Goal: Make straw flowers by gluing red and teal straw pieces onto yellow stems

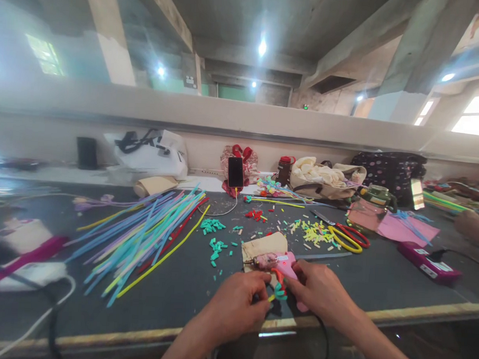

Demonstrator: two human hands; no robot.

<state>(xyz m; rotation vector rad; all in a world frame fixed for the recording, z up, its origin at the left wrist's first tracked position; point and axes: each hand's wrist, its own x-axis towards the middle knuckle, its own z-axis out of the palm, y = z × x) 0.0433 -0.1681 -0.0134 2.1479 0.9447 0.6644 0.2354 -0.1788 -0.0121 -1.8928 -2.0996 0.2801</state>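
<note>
My left hand (pixel 240 300) is closed at the front edge of the table, thumb and finger pinched on a thin yellow stem (pixel 271 298). Small teal pieces (pixel 281 292) cluster at the tip of that stem. A pink hot glue gun (pixel 285 263) lies just above, its nozzle pointing left over a beige pad (pixel 270 243) and a clear glue stick (pixel 326 256) extending from its back. Around the rear of the glue gun, near its orange trigger, my right hand (pixel 320 289) is closed. Its fingers partly hide the handle.
Teal pieces (pixel 212 225), red pieces (pixel 256 215) and yellow pieces (pixel 316 232) lie beyond the pad. Long coloured stems (pixel 153 239) spread leftward. Scissors (pixel 350 235), a purple power strip (pixel 430 263) and a phone (pixel 235 172) are nearby. Another person's hand (pixel 473 227) shows far right.
</note>
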